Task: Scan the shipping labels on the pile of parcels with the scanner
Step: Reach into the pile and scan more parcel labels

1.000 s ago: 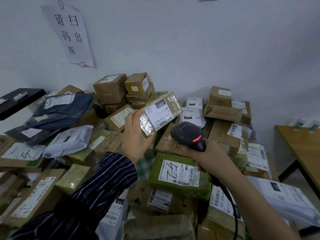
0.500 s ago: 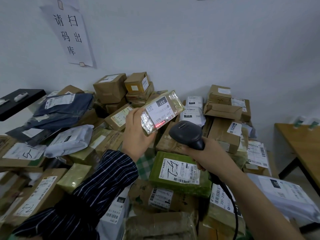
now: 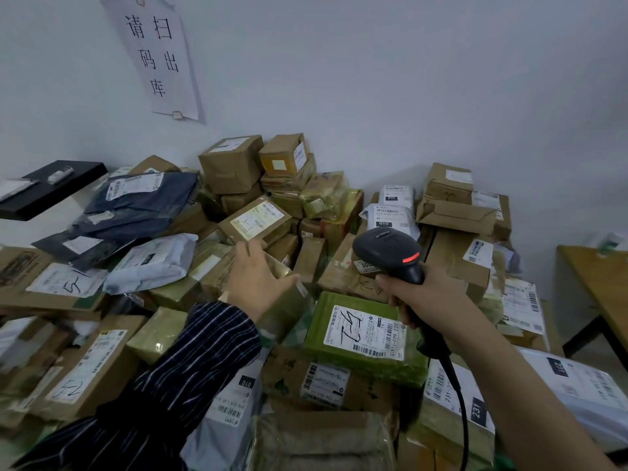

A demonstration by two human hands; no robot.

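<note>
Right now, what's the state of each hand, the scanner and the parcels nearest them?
left hand: fingers straight, resting on the tape-wrapped parcel
tape-wrapped parcel: lying on the pile, no label showing
right hand: grips the scanner handle
scanner: held above the pile, red light lit
green parcel: lying flat, label up, barcode exposed

Parcels (image 3: 238, 164) piled against the wall (image 3: 407, 79), desk (image 3: 598, 277) at right.
</note>
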